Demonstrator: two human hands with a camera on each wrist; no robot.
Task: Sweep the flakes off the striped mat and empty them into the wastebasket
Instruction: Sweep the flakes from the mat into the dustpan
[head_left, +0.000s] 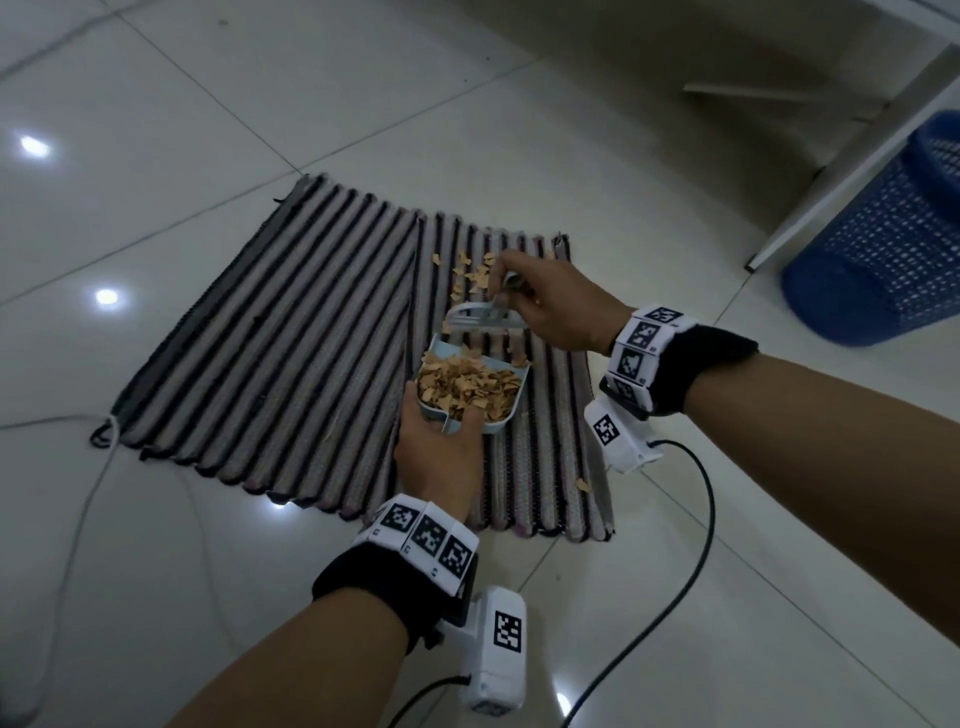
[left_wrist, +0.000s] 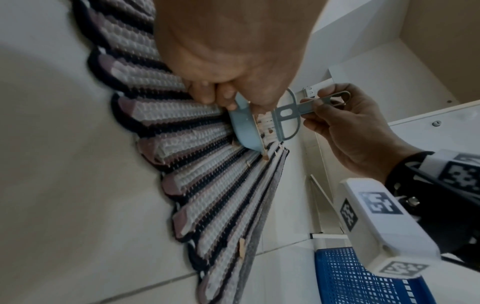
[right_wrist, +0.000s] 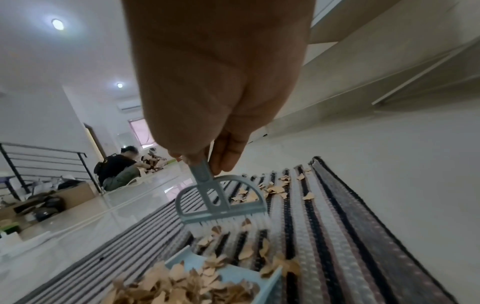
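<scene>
dim indoor light | ceiling-lamp glare on floor tiles (head_left: 106, 296) | wide-angle edge bending | wrist views soft

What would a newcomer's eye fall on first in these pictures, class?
The small blue dustpan, heaped with tan flakes, sits mid-mat in the left hand. Just beyond it, the right hand holds a little brush on the striped mat. A blue wastebasket stands far right.

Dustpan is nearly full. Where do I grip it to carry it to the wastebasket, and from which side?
Probably by its short handle at the near end, coming from the near side as the left hand does. The dustpan lies with its open mouth facing away, toward the brush; flakes are heaped to the rim, so gripping a side wall risks tipping them. Keep it level toward the wastebasket.
</scene>
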